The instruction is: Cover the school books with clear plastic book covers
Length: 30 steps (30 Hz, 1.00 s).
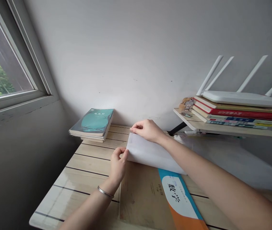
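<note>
So from where I'm looking, the left hand (pixel 118 166) has its fingers (pixel 121 151) curled, pinching the near side of a white sheet (pixel 150 153), though the thumb's mostly tucked out of sight, so I can't tell exactly how it grips. There's a silver bangle (pixel 105 192) on that wrist. The right hand (pixel 147 131) is up at the far corner of the sheet, fingers nearly together on its edge, and the hand itself hides that corner. The sheet looks like paper or thin film and is bowed up off what's under it, so I can't see where its far end goes or how it's attached. Below it there's a tan surface (pixel 142 195) with faint print, no idea if that's a board, a paper or a book cover, and a blue, white and orange math textbook (pixel 177 198) that's cut off by the bottom of the frame and partly covered by the sheet. All of this sits on a slatted wooden desk (pixel 90 163). Off to the left, a teal book (pixel 92 121) tops a small stack against the wall, and on the right a wall shelf (pixel 222 129) holds more books (pixel 236 113) with a white router (pixel 241 98) lying on top
</note>
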{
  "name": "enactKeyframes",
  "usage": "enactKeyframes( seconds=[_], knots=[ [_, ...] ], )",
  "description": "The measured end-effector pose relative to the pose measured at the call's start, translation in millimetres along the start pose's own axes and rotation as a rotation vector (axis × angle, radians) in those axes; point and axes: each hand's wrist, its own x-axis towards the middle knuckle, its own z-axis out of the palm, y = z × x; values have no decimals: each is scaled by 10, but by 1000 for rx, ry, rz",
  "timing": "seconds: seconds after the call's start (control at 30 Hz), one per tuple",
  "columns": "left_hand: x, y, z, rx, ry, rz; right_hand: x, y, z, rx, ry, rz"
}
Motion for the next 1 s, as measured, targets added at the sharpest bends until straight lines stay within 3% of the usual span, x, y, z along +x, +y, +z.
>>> enactKeyframes(
  seconds=[0.5,1.0],
  knots=[
    [-27,3,57,-26,29,32,31,-82,-53,-55,-134,-10],
    [-68,-78,89,-132,72,-66,9,-63,22,-60,-79,28]
  ],
)
